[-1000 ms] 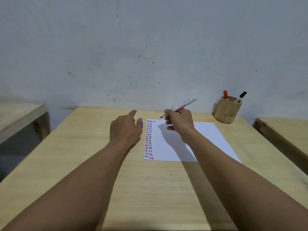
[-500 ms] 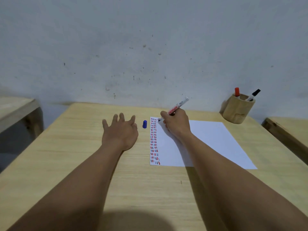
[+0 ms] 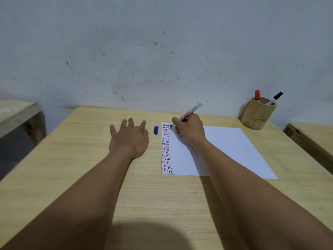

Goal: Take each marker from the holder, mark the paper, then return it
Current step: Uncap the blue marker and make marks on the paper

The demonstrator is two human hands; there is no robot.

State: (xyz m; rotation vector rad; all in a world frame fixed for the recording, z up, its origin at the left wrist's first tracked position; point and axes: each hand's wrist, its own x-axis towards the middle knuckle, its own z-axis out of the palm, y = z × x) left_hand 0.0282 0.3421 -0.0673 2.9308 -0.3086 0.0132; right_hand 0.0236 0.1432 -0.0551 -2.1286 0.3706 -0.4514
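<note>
My right hand point(image 3: 189, 131) grips an uncapped white marker point(image 3: 191, 111), its tip touching the top left corner of the white paper point(image 3: 225, 150). A column of short red, blue and black marks point(image 3: 166, 147) runs down the paper's left edge. The marker's blue cap point(image 3: 156, 130) stands on the table just left of the paper. My left hand point(image 3: 129, 139) lies flat, fingers spread, left of the cap and not touching it. A wooden holder point(image 3: 256, 115) at the back right holds a red-capped marker point(image 3: 257, 95) and a black-capped marker point(image 3: 275, 98).
The wooden table point(image 3: 90, 159) ends against a grey wall point(image 3: 162, 51). Another wooden table point(image 3: 16, 112) stands to the left across a gap, and a third table's edge point(image 3: 310, 139) is at the right.
My left hand let the blue cap stand on the table and spread flat. My right hand lowered the marker tip onto the paper's top left corner. The view tilted downward.
</note>
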